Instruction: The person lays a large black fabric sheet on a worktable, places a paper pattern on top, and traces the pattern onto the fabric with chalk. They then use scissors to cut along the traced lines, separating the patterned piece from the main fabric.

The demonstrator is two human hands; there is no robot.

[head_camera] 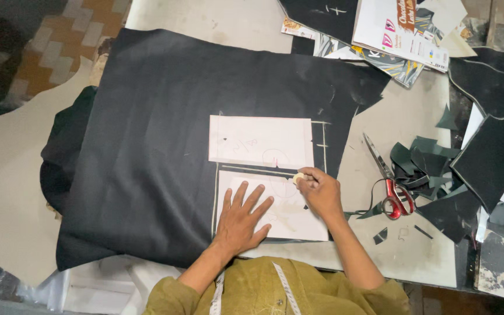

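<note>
A large sheet of black fabric lies spread over the table. Two white paper pattern pieces rest on it: an upper one and a lower one. My left hand lies flat, fingers spread, on the lower pattern and holds it down. My right hand pinches a small pale piece of chalk at the top right edge of the lower pattern. Pale chalk lines run along the pattern edges on the fabric.
Red-handled scissors lie on the table to the right of my right hand. Dark fabric scraps and cut black pieces are piled at the right. Printed papers and booklets sit at the top. A measuring tape hangs around my neck.
</note>
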